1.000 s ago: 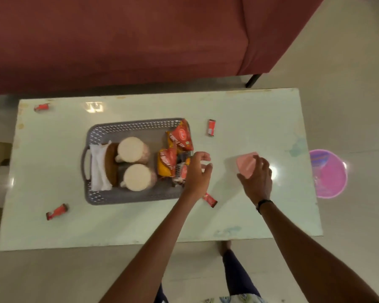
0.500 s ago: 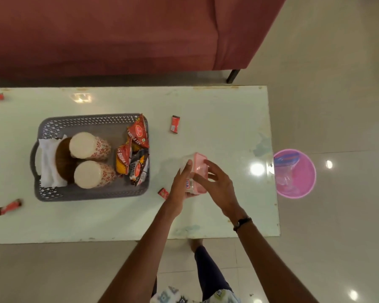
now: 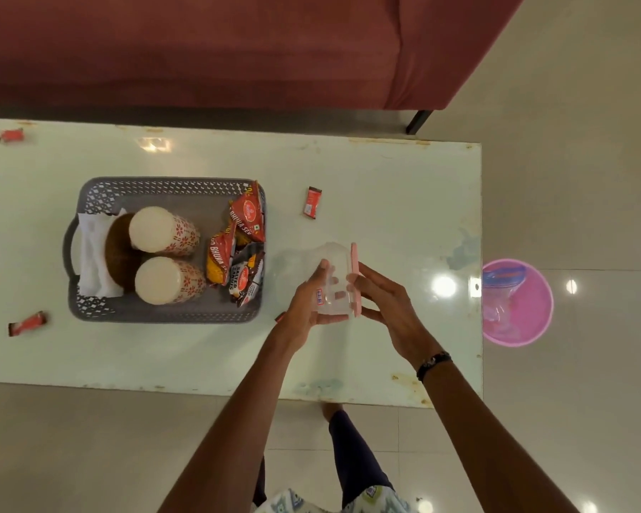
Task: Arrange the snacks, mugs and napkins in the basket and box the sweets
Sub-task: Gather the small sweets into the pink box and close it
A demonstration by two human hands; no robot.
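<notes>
A clear plastic box [image 3: 332, 279] with a pink lid [image 3: 355, 279] is held above the table, tipped on its side. My left hand [image 3: 308, 309] grips the clear body. My right hand [image 3: 385, 301] holds the pink lid edge. The grey basket [image 3: 163, 187] holds two patterned mugs [image 3: 163, 231], white napkins [image 3: 93, 253] and red snack packets [image 3: 237, 249]. Red wrapped sweets lie loose on the table: one beyond the box [image 3: 313, 202], one at the front left [image 3: 27, 323], one at the far left [image 3: 11, 135]. A sliver of another sweet [image 3: 279, 318] shows by my left wrist.
The pale glass-topped table [image 3: 385, 201] ends just right of my hands. A pink bucket [image 3: 517, 301] stands on the floor to the right. A maroon sofa [image 3: 200, 50] runs along the far side.
The box has turned from lid-up to lying on its side, lid facing right. My left hand came off the basket and took the box's body.
</notes>
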